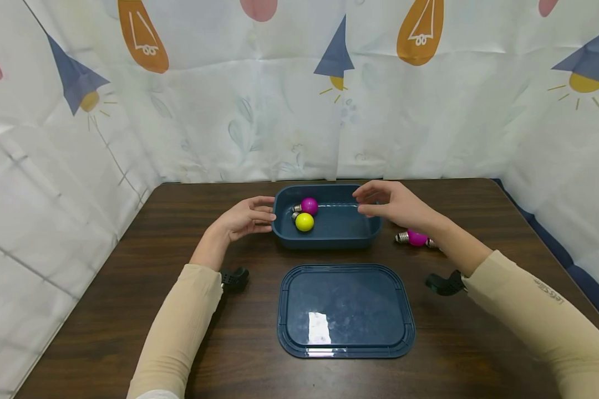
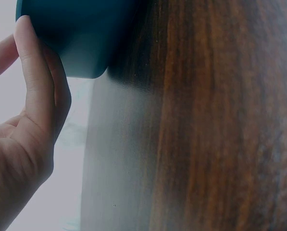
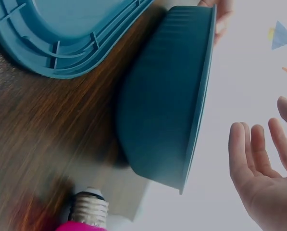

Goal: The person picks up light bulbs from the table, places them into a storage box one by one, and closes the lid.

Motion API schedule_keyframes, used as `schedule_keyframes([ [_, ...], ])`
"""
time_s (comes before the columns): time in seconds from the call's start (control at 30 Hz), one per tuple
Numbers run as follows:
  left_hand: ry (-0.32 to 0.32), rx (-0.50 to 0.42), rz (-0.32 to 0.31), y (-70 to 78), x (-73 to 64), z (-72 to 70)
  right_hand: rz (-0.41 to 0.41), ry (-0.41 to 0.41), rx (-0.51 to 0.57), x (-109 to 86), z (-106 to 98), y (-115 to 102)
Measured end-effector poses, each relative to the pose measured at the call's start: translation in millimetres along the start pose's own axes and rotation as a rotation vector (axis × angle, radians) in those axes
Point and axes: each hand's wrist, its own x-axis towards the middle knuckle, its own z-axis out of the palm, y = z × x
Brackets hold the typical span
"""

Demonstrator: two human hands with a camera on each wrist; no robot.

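A dark blue plastic bin (image 1: 324, 244) stands near the table's back edge. Inside its left half lie a magenta light bulb (image 1: 309, 206) and a yellow light bulb (image 1: 304, 223). My left hand (image 1: 249, 218) touches the bin's left end with its fingertips, fingers extended; the left wrist view shows them against the outer wall (image 2: 85, 53). Above the bin's right end hovers my right hand (image 1: 386, 202), fingers loosely bent and nothing between them. In the right wrist view this hand (image 3: 266, 168) is apart from the rim.
A dark blue lid (image 1: 346, 310) lies flat in front of the bin. Right of the bin, a magenta bulb (image 1: 417, 238) lies on the table (image 1: 249, 343), with another screw base (image 1: 431, 244) partly hidden by my right forearm. A patterned curtain (image 1: 289, 111) hangs behind the table.
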Motion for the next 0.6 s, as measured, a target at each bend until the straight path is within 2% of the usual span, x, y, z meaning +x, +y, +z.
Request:
schedule_keyframes([
  [0.33, -0.008, 0.015, 0.007, -1.2, -0.5, -1.9, -0.020, 0.002, 0.023, -13.6, -8, 1],
  [0.6, -0.006, 0.022, 0.004, -0.9, -0.8, 0.2, 0.013, -0.001, 0.013, -23.1, -16, 2],
])
